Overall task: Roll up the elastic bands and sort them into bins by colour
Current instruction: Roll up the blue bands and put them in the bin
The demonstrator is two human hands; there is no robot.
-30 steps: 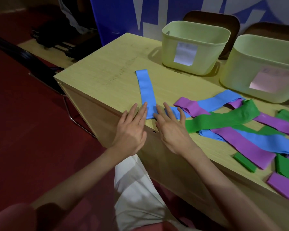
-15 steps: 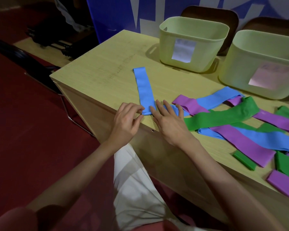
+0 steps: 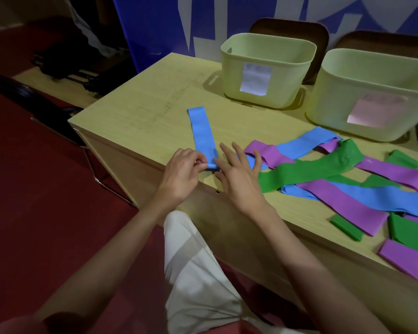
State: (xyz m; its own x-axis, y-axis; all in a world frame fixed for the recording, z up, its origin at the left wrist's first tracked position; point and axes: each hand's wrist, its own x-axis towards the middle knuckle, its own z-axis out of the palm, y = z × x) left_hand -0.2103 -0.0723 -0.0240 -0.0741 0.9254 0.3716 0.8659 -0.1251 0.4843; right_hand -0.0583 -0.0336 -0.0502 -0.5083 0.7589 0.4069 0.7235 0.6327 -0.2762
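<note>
Since the earlier frame, the left hand [image 3: 182,175] has gone from lying flat to curling its fingers over the near end of the flat blue elastic band [image 3: 202,132], which now shows a first small turn at the table edge. That hand pinches the started roll between thumb and fingertips; the right hand [image 3: 237,174] rests with fingers spread and straight just beside the roll, its index finger touching it. This blue band lies straight on the pale wooden table [image 3: 140,109], pointing away from the person, apart from the tangled pile of blue, purple and green bands [image 3: 323,174]. Two pale green plastic bins [image 3: 268,68] stand behind, each labelled. To roll well, both hands should probably keep the turn tight and square to the strip's edges, advancing evenly, lest the coil skew into a cone.
</note>
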